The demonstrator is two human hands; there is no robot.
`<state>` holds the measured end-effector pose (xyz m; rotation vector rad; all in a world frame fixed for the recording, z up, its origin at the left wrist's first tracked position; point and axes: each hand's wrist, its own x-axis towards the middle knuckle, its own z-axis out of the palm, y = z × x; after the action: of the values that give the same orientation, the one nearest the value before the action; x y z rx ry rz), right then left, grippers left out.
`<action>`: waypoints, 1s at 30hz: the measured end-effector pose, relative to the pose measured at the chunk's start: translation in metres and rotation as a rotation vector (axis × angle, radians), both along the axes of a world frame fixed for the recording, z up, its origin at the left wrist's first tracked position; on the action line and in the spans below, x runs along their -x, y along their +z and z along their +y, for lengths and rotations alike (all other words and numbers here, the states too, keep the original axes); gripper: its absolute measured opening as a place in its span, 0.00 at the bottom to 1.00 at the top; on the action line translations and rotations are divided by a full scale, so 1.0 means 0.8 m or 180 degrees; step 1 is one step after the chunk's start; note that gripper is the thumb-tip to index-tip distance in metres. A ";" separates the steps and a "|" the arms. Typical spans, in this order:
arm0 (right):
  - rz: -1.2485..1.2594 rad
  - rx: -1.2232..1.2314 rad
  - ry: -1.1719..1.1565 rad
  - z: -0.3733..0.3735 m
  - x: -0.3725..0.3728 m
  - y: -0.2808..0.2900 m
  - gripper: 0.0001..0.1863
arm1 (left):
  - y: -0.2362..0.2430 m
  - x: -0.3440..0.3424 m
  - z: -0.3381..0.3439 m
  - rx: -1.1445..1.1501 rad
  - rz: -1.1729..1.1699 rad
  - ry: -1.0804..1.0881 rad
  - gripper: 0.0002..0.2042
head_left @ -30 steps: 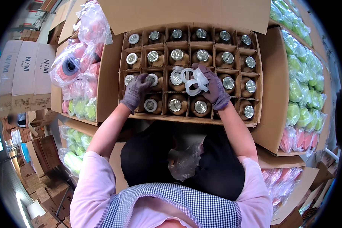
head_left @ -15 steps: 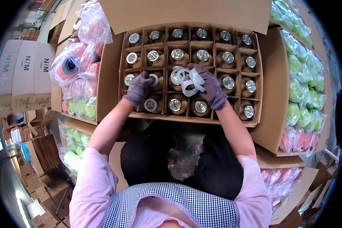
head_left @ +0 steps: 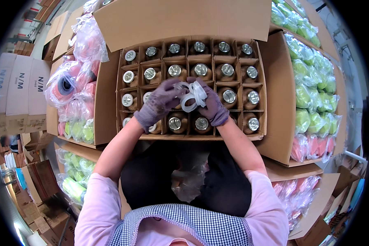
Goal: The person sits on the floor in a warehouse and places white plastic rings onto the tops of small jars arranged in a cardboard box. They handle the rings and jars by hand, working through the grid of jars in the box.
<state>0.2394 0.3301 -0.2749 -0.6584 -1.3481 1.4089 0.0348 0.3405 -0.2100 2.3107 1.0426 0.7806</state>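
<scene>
Both my hands wear purple-grey gloves and meet over the front half of a divided carton [head_left: 192, 137]. In my right hand [head_left: 212, 105] is a bunch of translucent white plastic rings [head_left: 193, 96], gripped by the fingers. My left hand [head_left: 158, 102] has its fingertips closed at the left side of that bunch, on one of the rings. Under the hands stand silver-topped bottles [head_left: 201, 69], upright, one per compartment. Several bottles in the left column, such as one at the back [head_left: 130, 55], have a white ring around the top. My hands hide some compartments.
Left of the carton, an open box holds bagged pink and green goods [head_left: 83, 106]. On the right, another open box [head_left: 274, 119] holds bagged green and pink items [head_left: 315, 98]. A raised cardboard flap [head_left: 180, 20] stands at the back. Stacked cartons [head_left: 18, 86] are farther left.
My left hand has left a bottle top in the second column and moved right to the rings in my right hand. That bottle wears a white ring. The whole view has shifted slightly.
</scene>
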 end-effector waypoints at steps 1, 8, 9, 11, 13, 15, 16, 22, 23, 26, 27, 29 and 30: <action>-0.0846 -0.0737 -0.0319 0.003 -0.006 0.005 0.25 | 0.000 0.000 0.002 0.0181 0.0021 -0.0002 0.17; -0.0503 0.0051 -0.0541 0.008 -0.020 -0.021 0.18 | -0.046 0.090 0.071 -0.0250 0.0631 0.1389 0.10; -0.0612 -0.0192 -0.0626 0.010 -0.022 -0.024 0.18 | -0.057 0.104 0.082 -0.0600 0.0985 0.1676 0.10; -0.1272 -0.1040 -0.0853 0.013 -0.018 -0.012 0.19 | -0.070 0.118 0.095 -0.0584 0.1265 0.1585 0.11; -0.1002 -0.0661 -0.0670 0.017 -0.022 -0.009 0.18 | -0.089 0.115 0.107 -0.0447 0.1648 0.1278 0.11; -0.0447 0.0098 -0.0450 0.012 -0.014 -0.021 0.18 | -0.100 0.122 0.100 -0.0449 0.1884 0.1056 0.12; -0.0314 0.0271 -0.0433 0.009 -0.017 -0.032 0.18 | -0.109 0.118 0.098 -0.0543 0.1745 0.0995 0.12; 0.1624 0.2251 -0.0176 0.013 -0.036 -0.062 0.18 | -0.125 0.138 0.090 -0.0002 0.1795 0.0565 0.15; 0.1875 0.2436 -0.0034 0.015 -0.026 -0.014 0.17 | -0.121 0.166 0.099 -0.0092 0.1969 0.0439 0.14; 0.1850 0.2366 -0.0131 0.007 -0.029 -0.009 0.17 | -0.148 0.161 0.118 0.0272 0.2128 0.0729 0.15; 0.1920 0.2441 -0.0147 0.005 -0.030 -0.013 0.17 | -0.134 0.134 0.111 0.0433 0.2331 0.0968 0.15; 0.1897 0.2435 -0.0178 0.002 -0.033 -0.016 0.16 | -0.119 0.119 0.110 0.0387 0.2609 0.0981 0.16; 0.1864 0.2424 -0.0196 -0.002 -0.036 -0.015 0.16 | -0.115 0.121 0.111 0.0179 0.2680 0.0744 0.15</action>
<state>0.2679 0.3288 -0.2867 -0.6754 -0.3085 1.8779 -0.0620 0.4290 -0.3020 2.5272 1.6627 -0.2093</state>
